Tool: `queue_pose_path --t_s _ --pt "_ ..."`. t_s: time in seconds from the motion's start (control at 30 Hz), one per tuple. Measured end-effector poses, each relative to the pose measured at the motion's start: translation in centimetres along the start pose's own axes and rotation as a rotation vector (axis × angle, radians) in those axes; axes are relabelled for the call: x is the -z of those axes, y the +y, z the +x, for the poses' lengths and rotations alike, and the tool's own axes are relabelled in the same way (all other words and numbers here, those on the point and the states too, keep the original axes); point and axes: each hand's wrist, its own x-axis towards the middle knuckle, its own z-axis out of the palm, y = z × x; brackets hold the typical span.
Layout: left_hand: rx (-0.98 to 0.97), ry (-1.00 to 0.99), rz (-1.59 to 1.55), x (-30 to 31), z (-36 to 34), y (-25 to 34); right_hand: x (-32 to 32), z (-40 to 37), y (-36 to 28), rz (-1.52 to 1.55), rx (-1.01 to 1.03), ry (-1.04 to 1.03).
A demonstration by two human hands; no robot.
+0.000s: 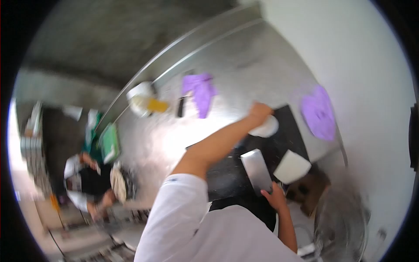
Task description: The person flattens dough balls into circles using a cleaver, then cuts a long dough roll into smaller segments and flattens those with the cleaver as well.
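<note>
My left hand (261, 112) reaches across a black board (288, 131), its fingers closed at the edge of a white round piece (266, 127). My right hand (275, 196) is closed on the handle end of a wide-bladed cleaver (256, 170), whose flat metal blade lies over the board. To the right of the blade, a white squarish piece (292, 167) rests at the board's edge. Blur hides the finer detail of my left fingers.
Purple cloths (200, 92) (319, 113) lie on the metal table (235, 74). A white container (142, 98) with a yellow item and a dark-handled tool (180, 107) are farther left. Another person (89, 181) works beside a round tray (118, 181) and green box (109, 142).
</note>
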Motion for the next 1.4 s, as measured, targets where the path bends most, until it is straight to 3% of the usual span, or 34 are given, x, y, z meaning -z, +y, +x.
queue_pose_path --t_s 0.03,0.07,0.13,0.2,0.23,0.33,0.43,0.5,0.6,0.67,0.73,0.8,0.83,0.9,0.93,1.0,1.07,1.13,1.23,1.33,1.37,1.4 --pt "-0.139 0.206 -0.102 -4.7 1.4 -1.1 0.2 0.0 -0.6 -0.079 -0.011 0.002" --pt "-0.208 0.075 0.047 -1.7 0.4 0.0 -0.4 0.4 0.6 -0.09 0.037 0.009" --pt "-0.331 0.205 0.031 -0.9 -1.1 0.8 -0.7 0.7 1.4 -0.139 0.116 -0.047" --pt "-0.359 0.161 -0.096 2.1 -5.0 1.7 0.0 0.9 0.2 -0.073 -0.125 -0.081" --pt "-0.395 0.145 -0.177 3.1 -7.3 1.8 -0.2 0.9 0.4 -0.104 -0.102 -0.105" --pt "-0.412 0.246 -0.274 2.9 -13.0 0.4 -0.7 0.8 1.0 -0.196 0.131 0.036" --pt "-0.397 0.359 -0.482 2.3 -21.1 -3.4 -1.5 0.4 0.1 -0.161 0.152 0.014" --pt "-0.317 0.607 -0.593 0.4 -26.3 -5.7 -2.7 0.2 -1.2 -0.149 0.141 0.036" --pt "-0.229 0.825 -0.403 -2.2 -34.0 -9.5 -4.7 0.2 -1.2 -0.159 0.2 0.094" --pt "-0.232 0.903 -0.492 -3.2 -39.2 -12.5 -6.7 0.4 -2.2 -0.19 0.286 0.121" --pt "-0.242 0.973 -0.581 -4.4 -44.1 -14.7 -9.1 -0.5 -5.3 0.07 -0.117 0.176" --pt "-0.025 0.973 -0.983 -5.9 -48.5 -16.3 -11.7 -0.3 -4.7 0.128 -0.068 0.227" --pt "-0.027 0.979 -0.99 -6.6 -50.2 -17.4 -12.8 -0.4 -4.6 0.192 -0.017 0.272" --pt "0.219 1.084 -1.194 -8.3 -53.3 -19.7 -14.8 -0.8 -4.8 0.171 -0.004 0.309" --pt "0.221 1.089 -1.195 -9.3 -54.8 -20.9 -15.8 -0.9 -5.1 0.159 0.009 0.343" --pt "0.507 1.033 -1.365 -11.5 -57.2 -23.5 -17.2 -1.0 -5.1 0.169 0.001 0.332" --pt "0.548 1.069 -1.409 -13.0 -59.2 -26.6 -18.6 -1.3 -6.4 0.182 -0.006 0.335" --pt "0.623 1.088 -1.378 -13.0 -61.8 -30.8 -20.3 -1.8 -9.0 0.008 0.097 0.399" --pt "0.764 1.042 -1.183 -11.0 -67.7 -40.0 -19.3 -1.1 -2.3 -0.103 0.152 0.423" --pt "0.953 1.286 -1.191 -7.2 -74.4 -49.4 -19.8 -2.4 -3.6 -0.011 0.071 0.399" --pt "1.139 1.151 -0.903 -8.2 -77.5 -54.5 -20.7 -2.7 -6.0 -0.007 0.064 0.416" --pt "1.198 1.1 -1.145 -7.1 -80.6 -57.3 -22.1 -3.1 -9.2 0.031 0.105 0.423"
